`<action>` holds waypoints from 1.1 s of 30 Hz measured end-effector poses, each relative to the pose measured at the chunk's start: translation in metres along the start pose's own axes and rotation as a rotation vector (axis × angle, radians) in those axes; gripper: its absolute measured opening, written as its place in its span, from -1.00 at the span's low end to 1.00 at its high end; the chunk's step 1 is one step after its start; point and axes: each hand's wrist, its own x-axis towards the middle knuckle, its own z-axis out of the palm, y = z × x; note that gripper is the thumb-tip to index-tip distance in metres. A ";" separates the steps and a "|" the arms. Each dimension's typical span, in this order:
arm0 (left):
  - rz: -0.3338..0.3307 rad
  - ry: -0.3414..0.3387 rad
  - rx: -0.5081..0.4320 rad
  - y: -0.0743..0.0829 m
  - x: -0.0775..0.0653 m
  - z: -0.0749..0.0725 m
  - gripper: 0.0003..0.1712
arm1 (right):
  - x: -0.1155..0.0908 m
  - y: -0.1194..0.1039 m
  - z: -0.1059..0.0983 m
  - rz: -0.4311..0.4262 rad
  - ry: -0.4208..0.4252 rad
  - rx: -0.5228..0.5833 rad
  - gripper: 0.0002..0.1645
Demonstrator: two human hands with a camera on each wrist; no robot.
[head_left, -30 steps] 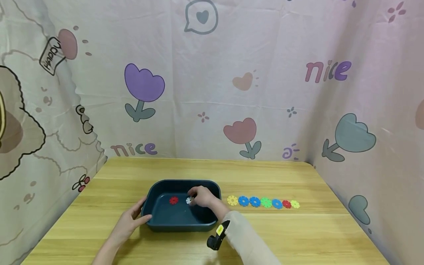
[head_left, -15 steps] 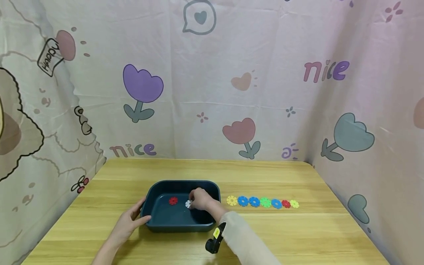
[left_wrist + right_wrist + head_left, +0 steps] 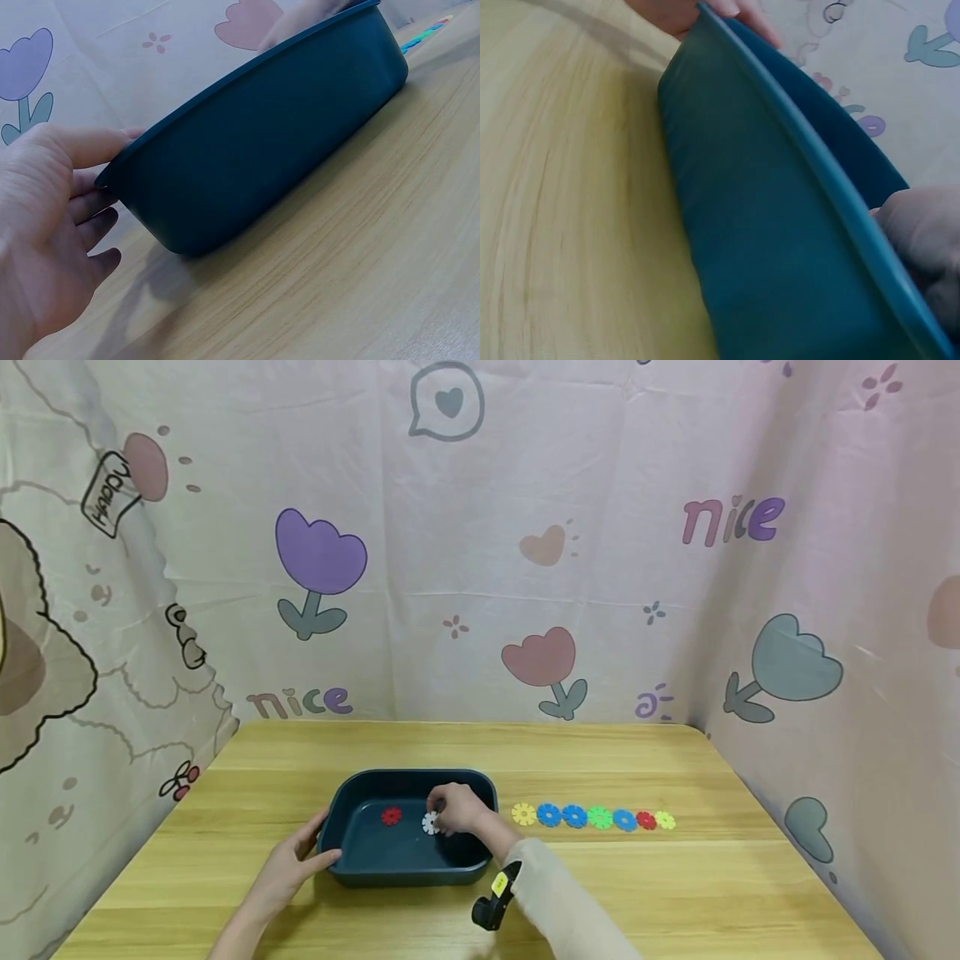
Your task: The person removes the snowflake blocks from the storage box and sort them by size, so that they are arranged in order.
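Note:
A dark teal basin [image 3: 405,878] stands on the wooden table. My left hand [image 3: 288,860] grips its left end, thumb over the rim and fingers along the outside; the left wrist view shows this hand [image 3: 56,217] at the basin wall [image 3: 255,142]. My right hand [image 3: 461,810] reaches inside with bent fingers and pinches the right edge of a white flower-shaped disc [image 3: 430,823]. A red flower-shaped disc [image 3: 391,816] lies on the basin floor to its left. In the right wrist view the basin wall [image 3: 772,225] hides most of the right hand [image 3: 922,232].
Right of the basin, a row of flower-shaped discs runs along the table: a yellow disc [image 3: 523,814], then blue, a green disc [image 3: 600,817], a red disc [image 3: 646,821] and a yellow-green disc [image 3: 665,820] at the end. A patterned cloth [image 3: 450,568] hangs behind the table.
Inside the basin, my right fingers have shifted slightly, and the white disc sits a little nearer to me than a second ago, showing more of its face. My left hand stays on the rim.

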 end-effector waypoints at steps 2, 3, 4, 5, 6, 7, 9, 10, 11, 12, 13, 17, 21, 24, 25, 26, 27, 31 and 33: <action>-0.006 -0.005 0.002 0.000 0.000 0.000 -0.17 | -0.001 0.001 -0.003 -0.004 -0.006 0.067 -0.80; -0.007 -0.007 0.001 0.000 0.000 0.000 -0.17 | -0.002 0.001 -0.005 -0.005 -0.006 0.095 -0.81; -0.009 -0.008 -0.001 0.000 0.001 0.000 -0.16 | -0.002 0.002 -0.008 -0.005 -0.007 0.120 -0.82; -0.009 -0.010 -0.002 0.000 0.001 0.000 -0.16 | -0.003 0.001 -0.010 -0.009 -0.006 0.146 -0.82; -0.009 -0.011 -0.002 0.000 0.001 0.000 -0.16 | -0.004 0.001 -0.013 -0.011 -0.005 0.173 -0.82; -0.011 -0.011 0.001 -0.001 0.001 0.000 -0.16 | -0.004 0.001 -0.017 -0.011 -0.005 0.201 -0.82; -0.014 -0.014 0.006 -0.001 0.001 -0.001 -0.16 | -0.006 0.000 -0.024 -0.017 -0.004 0.256 -0.82; -0.016 -0.014 0.012 -0.001 0.001 -0.001 -0.16 | -0.007 -0.001 -0.027 -0.024 -0.003 0.278 -0.82; -0.018 -0.014 0.016 -0.001 0.002 -0.001 -0.16 | -0.008 -0.001 -0.031 -0.030 0.000 0.297 -0.81; -0.021 -0.015 0.018 -0.001 0.002 -0.001 -0.16 | -0.008 -0.001 -0.034 -0.033 0.002 0.313 -0.81; -0.022 -0.015 0.019 -0.001 0.001 -0.001 -0.17 | -0.010 -0.001 -0.038 -0.038 0.005 0.327 -0.81; -0.031 -0.018 0.021 -0.001 0.001 -0.002 -0.16 | -0.015 0.002 -0.052 -0.061 0.018 0.374 -0.79; -0.039 -0.018 0.041 0.000 0.002 -0.002 -0.16 | -0.024 0.010 -0.067 -0.075 0.025 0.412 -0.76; -0.035 -0.016 0.056 0.000 0.002 -0.002 -0.16 | -0.033 0.017 -0.077 -0.069 0.040 0.435 -0.75; -0.033 -0.015 0.059 0.000 0.002 -0.002 -0.16 | -0.036 0.020 -0.081 -0.065 0.046 0.446 -0.75; -0.032 -0.013 0.059 0.000 0.002 -0.002 -0.17 | -0.040 0.023 -0.084 -0.060 0.055 0.457 -0.74; -0.032 -0.012 0.058 0.000 0.002 -0.002 -0.17 | -0.043 0.027 -0.088 -0.051 0.066 0.464 -0.74; -0.040 -0.012 0.041 -0.001 0.002 -0.002 -0.16 | -0.057 0.044 -0.102 -0.021 0.112 0.488 -0.72; -0.043 -0.014 0.033 -0.001 0.002 -0.001 -0.16 | -0.065 0.054 -0.110 -0.005 0.138 0.499 -0.70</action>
